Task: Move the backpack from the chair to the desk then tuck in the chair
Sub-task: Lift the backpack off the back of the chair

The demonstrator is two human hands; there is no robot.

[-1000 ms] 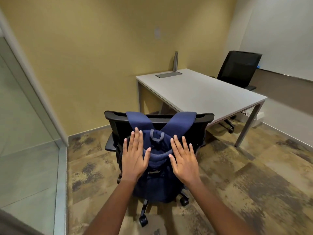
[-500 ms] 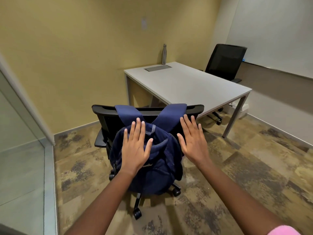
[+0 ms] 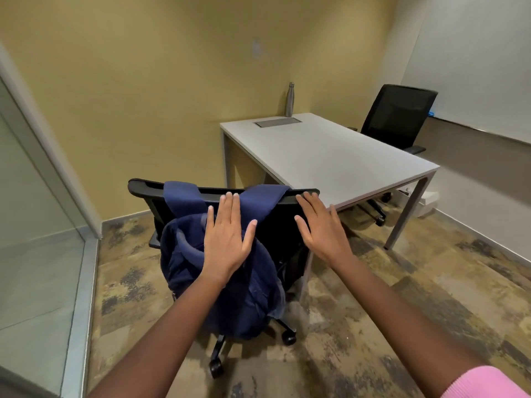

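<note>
Here, the soft navy fabric backpack (image 3: 224, 288) hangs slumped against the back of the black wheeled chair (image 3: 290, 237), its two broad padded straps draped over the chair's hard plastic top rail, its body creased and rounded below. Your left hand (image 3: 228, 239) lies flat and fully open over the upper part of the bag, fingers together and reaching up between the straps, gripping nothing. Your right hand (image 3: 323, 231) is just as open, fingers spread, with the fingertips at the right end of the top rail (whether they actually touch it, you cannot tell from this angle). The desk (image 3: 330, 156) stands just beyond the chair, a smooth pale rectangular top on thin metal legs, with a slim steel bottle (image 3: 290, 99) upright at its far edge by the yellow wall and a second black mesh chair (image 3: 398, 116) at its far side. The floor is mottled brown carpet
</note>
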